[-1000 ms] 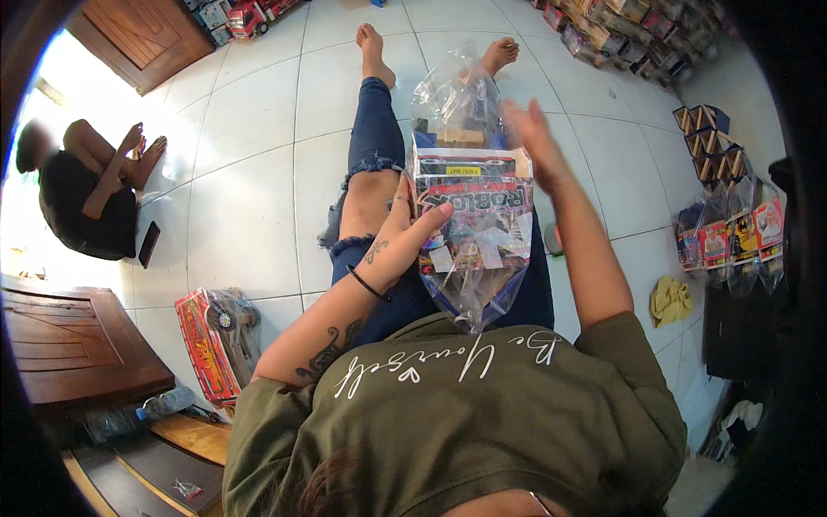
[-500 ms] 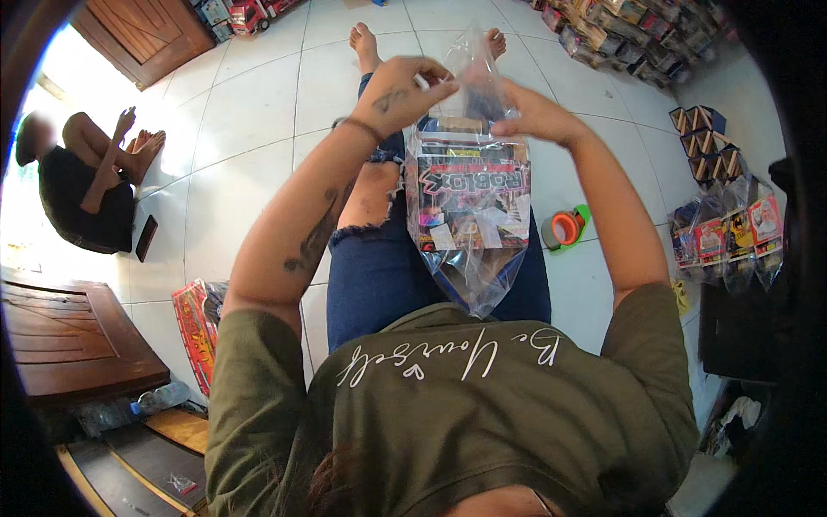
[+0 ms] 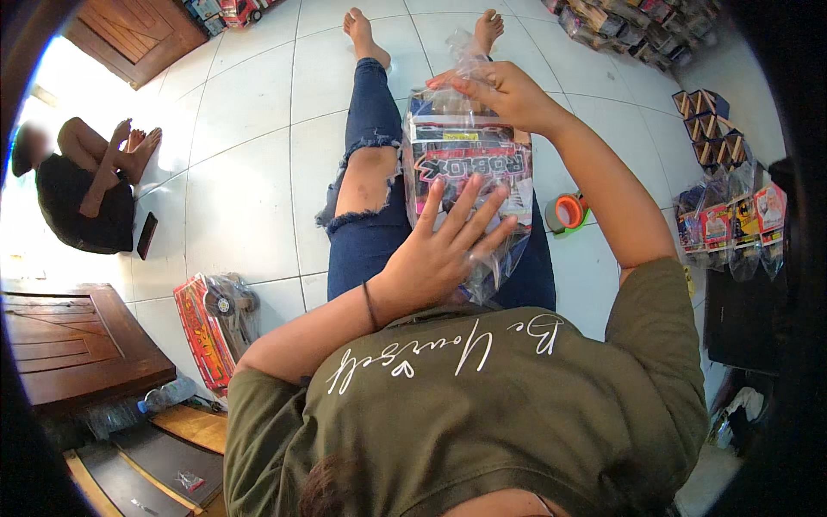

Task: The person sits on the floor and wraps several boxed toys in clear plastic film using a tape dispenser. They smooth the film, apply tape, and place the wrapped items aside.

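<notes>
In the middle of the frame, on my lap, I have a toy box in a clear plastic bag (image 3: 465, 172), lying along my thighs over my torn blue jeans (image 3: 366, 233). My left hand (image 3: 444, 250) rests flat on the near end of the package, fingers spread apart and pressing the plastic down, not closed around anything. My right hand (image 3: 500, 90) is at the far end, toward the top of the frame, fingers curled together and pinching the loose mouth of the bag where it bunches above the box. A thin black band sits on my left wrist.

I am sitting on a white tiled floor (image 3: 250, 189) with both bare feet stretched to the upper edge of the frame. Just right of my right thigh, a roll of tape with an orange core (image 3: 567, 212) lies on the tiles. At the lower left, a red boxed toy car in plastic wrap (image 3: 211, 323) lies near my left elbow, beside a dark wooden table (image 3: 77, 345). At the far left another person (image 3: 86, 185) in dark clothing sits on the floor, with a dark phone (image 3: 147, 235) lying just beside them. Along the right edge, more packaged toys (image 3: 732, 224) are stacked in bags.
</notes>
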Available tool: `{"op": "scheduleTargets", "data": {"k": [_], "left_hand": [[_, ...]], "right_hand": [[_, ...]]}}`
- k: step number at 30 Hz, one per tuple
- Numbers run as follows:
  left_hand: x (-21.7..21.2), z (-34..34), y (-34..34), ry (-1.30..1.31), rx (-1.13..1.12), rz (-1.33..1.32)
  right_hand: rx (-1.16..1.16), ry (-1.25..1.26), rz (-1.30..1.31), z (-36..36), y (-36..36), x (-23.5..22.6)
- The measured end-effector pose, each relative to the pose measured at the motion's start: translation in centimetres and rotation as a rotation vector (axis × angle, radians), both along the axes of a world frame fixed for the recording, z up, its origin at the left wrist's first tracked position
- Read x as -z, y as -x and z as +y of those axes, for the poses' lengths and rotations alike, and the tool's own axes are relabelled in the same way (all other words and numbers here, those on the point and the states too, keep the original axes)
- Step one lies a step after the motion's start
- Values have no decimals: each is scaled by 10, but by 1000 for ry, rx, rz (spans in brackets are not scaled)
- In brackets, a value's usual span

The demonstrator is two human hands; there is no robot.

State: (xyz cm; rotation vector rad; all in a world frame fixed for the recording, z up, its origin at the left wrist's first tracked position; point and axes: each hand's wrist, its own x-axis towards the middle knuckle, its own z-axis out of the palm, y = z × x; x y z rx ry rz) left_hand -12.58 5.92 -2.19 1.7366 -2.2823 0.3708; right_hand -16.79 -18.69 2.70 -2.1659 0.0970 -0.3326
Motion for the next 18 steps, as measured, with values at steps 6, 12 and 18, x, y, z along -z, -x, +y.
{"op": "scheduleTargets", "data": {"k": [6,12,18], "left_hand": [[21,-4,-1,221,-84,93],[3,-8,-16,205,-52,293],[-20,-40,-32,36,-87,310]], "right_hand": [[185,304,-147,50,39,1],[306,731,-130,96,59,23],[272,538,-129,114,66,24]]}}
